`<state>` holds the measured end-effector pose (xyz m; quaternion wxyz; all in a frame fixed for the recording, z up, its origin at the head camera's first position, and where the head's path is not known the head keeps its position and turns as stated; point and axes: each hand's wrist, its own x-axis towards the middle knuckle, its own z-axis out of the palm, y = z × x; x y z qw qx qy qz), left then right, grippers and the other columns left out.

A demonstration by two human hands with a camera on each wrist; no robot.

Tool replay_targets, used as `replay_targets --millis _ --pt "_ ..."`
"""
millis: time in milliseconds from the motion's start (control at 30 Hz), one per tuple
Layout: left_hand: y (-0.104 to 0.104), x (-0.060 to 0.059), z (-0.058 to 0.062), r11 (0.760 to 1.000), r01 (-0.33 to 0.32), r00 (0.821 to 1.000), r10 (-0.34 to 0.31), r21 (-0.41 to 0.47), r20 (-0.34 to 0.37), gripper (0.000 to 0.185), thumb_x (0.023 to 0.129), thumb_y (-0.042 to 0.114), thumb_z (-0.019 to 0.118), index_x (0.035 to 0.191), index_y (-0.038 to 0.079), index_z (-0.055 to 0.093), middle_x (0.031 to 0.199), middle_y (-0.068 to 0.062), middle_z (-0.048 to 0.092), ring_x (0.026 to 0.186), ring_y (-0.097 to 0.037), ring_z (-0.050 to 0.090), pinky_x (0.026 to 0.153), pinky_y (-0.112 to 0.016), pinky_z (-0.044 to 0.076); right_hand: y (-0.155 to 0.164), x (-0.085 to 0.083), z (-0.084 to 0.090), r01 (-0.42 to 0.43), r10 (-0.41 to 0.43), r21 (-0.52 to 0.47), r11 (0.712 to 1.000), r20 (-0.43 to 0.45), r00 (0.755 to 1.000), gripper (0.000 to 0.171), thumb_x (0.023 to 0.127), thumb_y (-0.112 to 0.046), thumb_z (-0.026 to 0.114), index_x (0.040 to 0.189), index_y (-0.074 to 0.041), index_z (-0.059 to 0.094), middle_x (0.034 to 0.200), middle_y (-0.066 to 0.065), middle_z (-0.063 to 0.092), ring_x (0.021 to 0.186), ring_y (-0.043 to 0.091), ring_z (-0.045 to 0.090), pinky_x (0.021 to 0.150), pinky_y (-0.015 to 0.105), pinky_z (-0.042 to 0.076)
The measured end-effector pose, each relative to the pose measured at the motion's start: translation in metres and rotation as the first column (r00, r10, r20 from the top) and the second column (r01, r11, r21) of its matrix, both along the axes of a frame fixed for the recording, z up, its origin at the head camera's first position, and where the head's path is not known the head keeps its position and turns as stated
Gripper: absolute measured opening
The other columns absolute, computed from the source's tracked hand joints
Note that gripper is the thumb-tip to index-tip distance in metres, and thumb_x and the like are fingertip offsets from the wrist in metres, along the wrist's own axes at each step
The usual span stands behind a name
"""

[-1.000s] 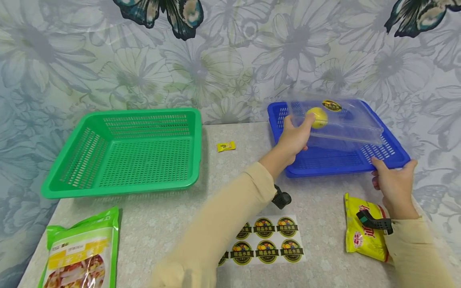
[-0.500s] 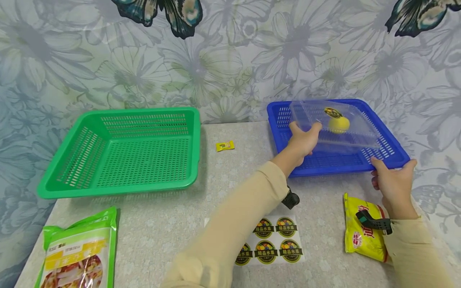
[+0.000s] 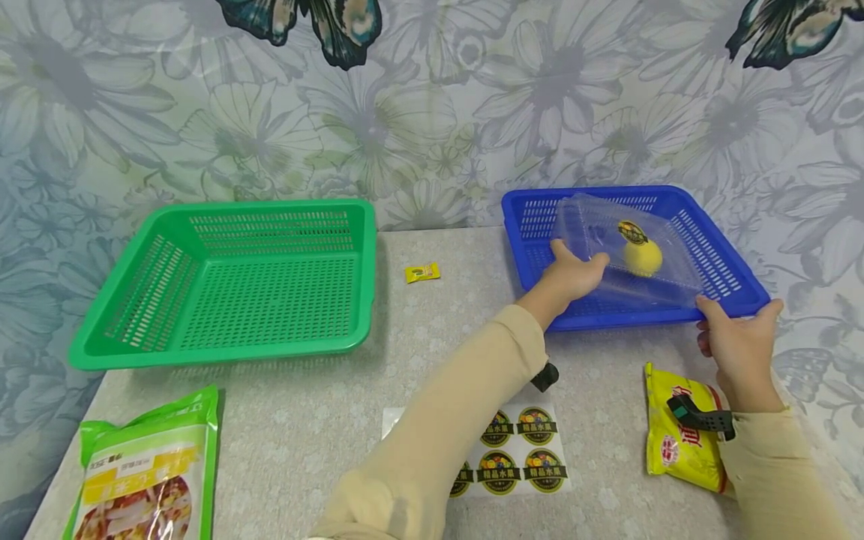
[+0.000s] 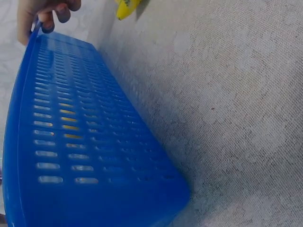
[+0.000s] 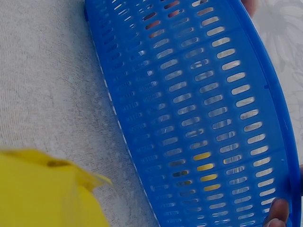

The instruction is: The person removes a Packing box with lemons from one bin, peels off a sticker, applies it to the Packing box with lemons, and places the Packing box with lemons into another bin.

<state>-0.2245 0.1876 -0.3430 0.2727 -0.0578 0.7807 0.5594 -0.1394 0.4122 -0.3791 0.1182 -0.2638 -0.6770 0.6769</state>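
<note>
My left hand holds the left end of a clear plastic box, its thumb over the top and its other fingers partly hidden. A round dark sticker is on the box, and a yellow round thing shows through the clear plastic. The box lies tilted within the blue basket. My right hand grips the basket's rim at the front right corner, its thumb on the inner side. In the right wrist view, fingertips touch the blue wall, and yellow shows through the slots.
A green basket stands at the left, with a small yellow packet beside it. A sheet of round stickers lies partly under my left sleeve. A yellow bag lies front right, a green bag front left.
My left hand has moved right and toward me with the clear box, lowering it into the blue basket. The yellow round thing has shifted right inside. My right hand has stayed on the rim.
</note>
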Motion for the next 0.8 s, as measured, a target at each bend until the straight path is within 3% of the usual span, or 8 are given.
replay_targets --millis 133,200,300,367,433,500,600,800 --pt "0.002 0.002 -0.001 0.995 0.020 1.000 -0.019 -0.094 0.013 0.089 0.097 0.048 0.053 0.161 0.024 -0.003 0.163 -0.007 0.027 0.150 -0.024 0.028 0.116 -0.044 0.037 0.001 0.001 0.000 -0.015 0.015 -0.010 1.000 -0.007 1.000 0.118 0.094 -0.023 0.068 0.150 -0.029 -0.035 0.057 -0.005 0.062 0.037 0.014 0.050 0.035 0.025 0.041" --pt "0.003 0.002 -0.001 0.992 0.028 1.000 -0.027 -0.124 0.006 0.089 0.097 0.046 0.054 0.160 0.026 -0.006 0.161 -0.008 0.031 0.148 -0.023 0.034 0.114 -0.043 0.040 0.001 0.001 -0.001 -0.015 0.015 -0.002 1.000 0.001 1.000 0.118 0.094 -0.024 0.069 0.150 -0.029 -0.035 0.058 -0.005 0.062 0.038 0.015 0.050 0.036 0.025 0.041" --pt "0.006 0.000 -0.003 0.983 0.058 0.998 -0.060 -0.171 -0.005 0.090 0.098 0.044 0.053 0.158 0.033 -0.014 0.148 -0.011 0.050 0.094 -0.014 0.064 0.087 -0.037 0.053 0.003 0.001 -0.002 -0.011 0.011 0.010 1.000 0.003 1.000 0.116 0.093 -0.025 0.069 0.151 -0.029 -0.031 0.058 -0.005 0.061 0.037 0.015 0.049 0.035 0.026 0.041" --pt "0.008 0.000 -0.003 0.974 0.088 0.996 -0.092 -0.209 -0.010 0.088 0.099 0.043 0.050 0.156 0.038 -0.017 0.139 -0.011 0.058 0.060 -0.011 0.048 0.068 -0.036 0.049 0.003 0.001 -0.002 -0.004 0.004 0.015 1.000 0.000 1.000 0.111 0.093 -0.025 0.070 0.153 -0.028 -0.023 0.057 -0.005 0.061 0.037 0.015 0.049 0.035 0.026 0.041" --pt "0.009 0.001 -0.003 0.960 0.113 0.992 -0.121 -0.257 -0.015 0.087 0.100 0.043 0.048 0.155 0.039 -0.019 0.141 -0.011 0.056 0.060 -0.011 0.047 0.067 -0.036 0.047 0.003 0.001 -0.003 0.004 -0.004 0.017 1.000 -0.007 1.000 0.105 0.092 -0.025 0.071 0.152 -0.026 -0.015 0.057 -0.004 0.060 0.037 0.016 0.049 0.034 0.026 0.041" --pt "0.010 0.003 -0.003 0.945 0.129 0.990 -0.142 -0.301 -0.024 0.086 0.100 0.042 0.047 0.155 0.038 -0.020 0.149 -0.010 0.048 0.092 -0.013 0.065 0.083 -0.037 0.052 0.004 0.001 -0.004 0.009 -0.009 0.019 1.000 -0.008 1.000 0.103 0.092 -0.025 0.071 0.152 -0.027 -0.013 0.057 -0.004 0.060 0.037 0.016 0.049 0.034 0.026 0.041" --pt "0.010 0.005 -0.003 0.926 0.127 0.987 -0.152 -0.355 -0.044 0.086 0.100 0.040 0.046 0.157 0.033 -0.018 0.161 -0.011 0.030 0.143 -0.027 0.041 0.109 -0.044 0.044 0.004 0.000 -0.004 0.012 -0.012 0.017 1.000 -0.004 1.000 0.109 0.092 -0.025 0.071 0.153 -0.028 -0.018 0.058 -0.004 0.061 0.037 0.016 0.050 0.034 0.026 0.041" --pt "0.012 0.008 -0.002 0.923 0.077 0.989 -0.118 -0.376 -0.087 0.086 0.099 0.034 0.049 0.159 0.030 -0.012 0.165 -0.014 0.016 0.149 -0.030 0.030 0.114 -0.048 0.039 0.003 -0.001 -0.005 0.014 -0.014 0.011 1.000 -0.008 1.000 0.113 0.092 -0.024 0.071 0.153 -0.029 -0.024 0.057 -0.005 0.062 0.037 0.015 0.051 0.034 0.026 0.041"
